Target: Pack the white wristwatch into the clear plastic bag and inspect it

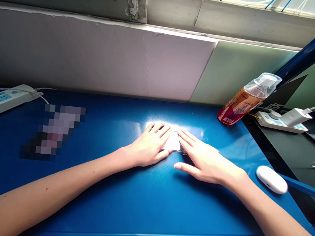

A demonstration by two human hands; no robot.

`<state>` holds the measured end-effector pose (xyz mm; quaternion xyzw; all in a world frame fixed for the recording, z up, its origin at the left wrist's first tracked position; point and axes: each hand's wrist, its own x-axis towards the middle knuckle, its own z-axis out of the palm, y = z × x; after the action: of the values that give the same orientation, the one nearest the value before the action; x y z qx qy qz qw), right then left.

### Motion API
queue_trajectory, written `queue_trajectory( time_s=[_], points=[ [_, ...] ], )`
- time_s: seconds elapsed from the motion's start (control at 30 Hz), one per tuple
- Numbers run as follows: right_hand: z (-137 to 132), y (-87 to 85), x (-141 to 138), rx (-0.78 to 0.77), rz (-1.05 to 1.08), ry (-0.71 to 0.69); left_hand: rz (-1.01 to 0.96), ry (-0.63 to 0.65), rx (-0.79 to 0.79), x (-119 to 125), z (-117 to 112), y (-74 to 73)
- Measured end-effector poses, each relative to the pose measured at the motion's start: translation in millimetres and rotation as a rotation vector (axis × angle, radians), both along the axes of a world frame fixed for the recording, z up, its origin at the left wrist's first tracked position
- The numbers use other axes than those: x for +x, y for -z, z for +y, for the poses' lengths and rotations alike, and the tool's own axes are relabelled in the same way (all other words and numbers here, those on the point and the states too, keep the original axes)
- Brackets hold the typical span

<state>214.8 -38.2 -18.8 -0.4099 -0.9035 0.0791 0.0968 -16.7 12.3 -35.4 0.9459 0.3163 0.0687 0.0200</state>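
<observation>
Both my hands lie flat on a blue table [127,204], fingers stretched out. My left hand [150,145] and my right hand [203,157] meet over a small pale flat thing [173,143], which shows in the gap between them. The fingertips of both hands rest on it. A bit of dark metal, perhaps a clip, peeks out at its lower right edge [183,152]. Most of the thing is hidden under the fingers and washed out by glare.
A bottle of orange-red liquid [245,100] leans at the back right. A white oval case [271,179] lies right of my right wrist. White power strips sit at the far left [3,99] and far right [281,122]. A blurred patch [52,130] covers something at the left.
</observation>
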Motion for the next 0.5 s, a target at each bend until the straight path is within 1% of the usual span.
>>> queue_trajectory(
  time_s=[0.17, 0.33, 0.5],
  points=[
    [-6.8, 3.2, -2.1, -0.025, 0.008, 0.002, 0.002, -0.009, 0.009, 1.3, -1.9, -1.7],
    [-1.7, 2.4, -4.0, -0.047, 0.024, -0.009, 0.010, -0.009, 0.014, 1.3, -2.0, -0.5],
    [6.1, 6.3, -9.8, 0.038, 0.116, 0.052, 0.010, 0.000, 0.024, 0.9, -1.5, 0.2]
  ],
)
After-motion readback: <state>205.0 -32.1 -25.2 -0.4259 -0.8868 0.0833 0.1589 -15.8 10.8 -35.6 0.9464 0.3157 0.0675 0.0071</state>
